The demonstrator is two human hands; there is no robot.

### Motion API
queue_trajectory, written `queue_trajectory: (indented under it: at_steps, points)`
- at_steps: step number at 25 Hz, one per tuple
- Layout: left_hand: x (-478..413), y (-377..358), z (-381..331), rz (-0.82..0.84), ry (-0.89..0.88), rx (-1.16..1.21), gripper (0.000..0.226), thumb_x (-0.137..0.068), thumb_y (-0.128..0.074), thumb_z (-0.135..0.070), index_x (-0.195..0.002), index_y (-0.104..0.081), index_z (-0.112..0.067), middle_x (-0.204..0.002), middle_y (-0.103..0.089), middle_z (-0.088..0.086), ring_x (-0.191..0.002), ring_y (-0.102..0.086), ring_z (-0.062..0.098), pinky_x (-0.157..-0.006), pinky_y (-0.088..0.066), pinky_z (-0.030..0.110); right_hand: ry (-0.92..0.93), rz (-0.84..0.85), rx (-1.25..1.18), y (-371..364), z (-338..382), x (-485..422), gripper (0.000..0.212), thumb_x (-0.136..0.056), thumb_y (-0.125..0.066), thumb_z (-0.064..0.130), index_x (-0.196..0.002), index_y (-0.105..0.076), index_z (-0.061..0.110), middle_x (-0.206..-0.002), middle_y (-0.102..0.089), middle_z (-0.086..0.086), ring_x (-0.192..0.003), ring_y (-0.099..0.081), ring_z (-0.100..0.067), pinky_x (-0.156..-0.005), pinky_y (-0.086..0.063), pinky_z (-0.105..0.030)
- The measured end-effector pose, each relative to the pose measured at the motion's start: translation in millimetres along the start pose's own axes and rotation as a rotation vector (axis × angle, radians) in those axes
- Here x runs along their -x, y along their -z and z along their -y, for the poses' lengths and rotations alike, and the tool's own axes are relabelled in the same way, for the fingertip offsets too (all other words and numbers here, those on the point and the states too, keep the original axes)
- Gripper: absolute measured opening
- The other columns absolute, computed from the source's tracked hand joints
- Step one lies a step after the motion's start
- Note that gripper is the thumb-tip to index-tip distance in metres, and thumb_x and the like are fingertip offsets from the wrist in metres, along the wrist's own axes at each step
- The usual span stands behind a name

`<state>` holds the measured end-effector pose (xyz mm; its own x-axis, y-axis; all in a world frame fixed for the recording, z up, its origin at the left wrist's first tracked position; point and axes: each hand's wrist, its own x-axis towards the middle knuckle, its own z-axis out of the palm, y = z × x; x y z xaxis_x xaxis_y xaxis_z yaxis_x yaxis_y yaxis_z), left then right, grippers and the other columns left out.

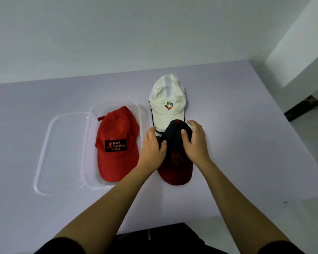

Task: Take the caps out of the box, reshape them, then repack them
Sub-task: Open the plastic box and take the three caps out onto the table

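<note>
A black cap with a dark red brim point(175, 169) lies on the table, brim toward me. My left hand point(152, 147) grips its crown from the left and my right hand point(195, 142) from the right, thumbs pressed into the fabric. Just behind it rests a white cap point(166, 101) with a coloured logo, its brim partly under the black cap. A red cap point(116, 143) with a black patch sits inside the clear plastic box point(144, 114) to the left.
The box's clear lid point(44, 153) lies flat against the box's left side. The pale table point(246, 143) ends at a wall behind and drops off to the floor at the right. Dark clothing shows at the near edge.
</note>
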<state>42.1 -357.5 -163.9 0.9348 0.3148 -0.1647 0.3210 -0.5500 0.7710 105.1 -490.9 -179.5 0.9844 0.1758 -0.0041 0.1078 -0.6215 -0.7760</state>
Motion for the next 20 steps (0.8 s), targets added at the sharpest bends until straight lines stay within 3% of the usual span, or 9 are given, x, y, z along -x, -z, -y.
queue_trajectory:
  at_steps: [2,6,9,11,15,18,20]
  points:
    - [0,23,9,-0.151,-0.039,0.031,0.055,-0.093,-0.05,-0.017,-0.142,-0.029,-0.006,-0.148,-0.035,0.011,-0.135,-0.036,0.023,-0.105,-0.027,0.023,0.135,-0.011,0.01,-20,21,17,0.042,-0.095,-0.046,0.025,-0.134,-0.041,0.01,-0.143,-0.04,-0.008,-0.134,-0.034,-0.02,-0.108,-0.024,-0.023]
    - [-8,63,38,-0.335,0.025,0.017,0.05,-0.094,-0.047,-0.017,-0.141,-0.033,-0.008,-0.148,-0.035,0.011,-0.136,-0.036,0.024,-0.109,-0.028,0.028,0.294,0.138,0.002,-63,44,61,0.045,-0.095,-0.044,0.024,-0.137,-0.038,0.009,-0.149,-0.032,-0.008,-0.138,-0.026,-0.016,-0.114,-0.022,-0.026]
    - [-20,95,72,-0.359,0.122,-0.032,0.054,-0.094,-0.047,-0.018,-0.143,-0.028,-0.004,-0.149,-0.032,0.016,-0.138,-0.032,0.029,-0.113,-0.027,0.036,0.161,0.271,-0.002,-100,61,75,0.057,-0.096,-0.042,0.022,-0.146,-0.018,0.006,-0.156,-0.012,-0.012,-0.145,-0.009,-0.021,-0.113,-0.007,-0.022]
    - [-28,109,94,-0.282,0.204,-0.062,0.063,-0.094,-0.049,-0.025,-0.146,-0.021,-0.002,-0.151,-0.027,0.019,-0.14,-0.028,0.032,-0.114,-0.026,0.042,0.018,0.322,0.032,-120,67,78,0.064,-0.096,-0.04,0.018,-0.147,-0.004,0.006,-0.157,0.002,-0.013,-0.146,0.001,-0.023,-0.11,-0.001,-0.021]
    - [-38,114,114,-0.058,0.29,-0.048,0.085,-0.088,-0.059,-0.039,-0.149,-0.008,-0.008,-0.149,-0.029,0.019,-0.135,-0.034,0.035,-0.109,-0.032,0.044,-0.073,0.293,0.087,-136,70,82,0.075,-0.087,-0.041,-0.003,-0.148,0.001,0.009,-0.158,-0.003,-0.009,-0.144,-0.016,-0.021,-0.109,-0.025,-0.022]
    - [-46,117,119,-0.055,0.32,-0.022,0.084,-0.081,-0.068,-0.039,-0.144,-0.022,-0.007,-0.14,-0.033,0.02,-0.125,-0.043,0.035,-0.103,-0.039,0.043,-0.078,0.259,0.109,-137,70,83,0.078,-0.083,-0.041,-0.005,-0.148,-0.001,0.012,-0.158,-0.009,-0.005,-0.142,-0.021,-0.02,-0.106,-0.033,-0.026]
    - [-53,125,120,-0.04,0.312,-0.019,0.068,-0.083,-0.066,-0.039,-0.135,-0.038,-0.006,-0.129,-0.045,0.017,-0.116,-0.05,0.032,-0.095,-0.046,0.04,-0.075,0.235,0.131,-139,70,84,0.073,-0.088,-0.042,0.0,-0.148,-0.003,0.013,-0.157,-0.012,-0.005,-0.14,-0.027,-0.02,-0.104,-0.038,-0.028]
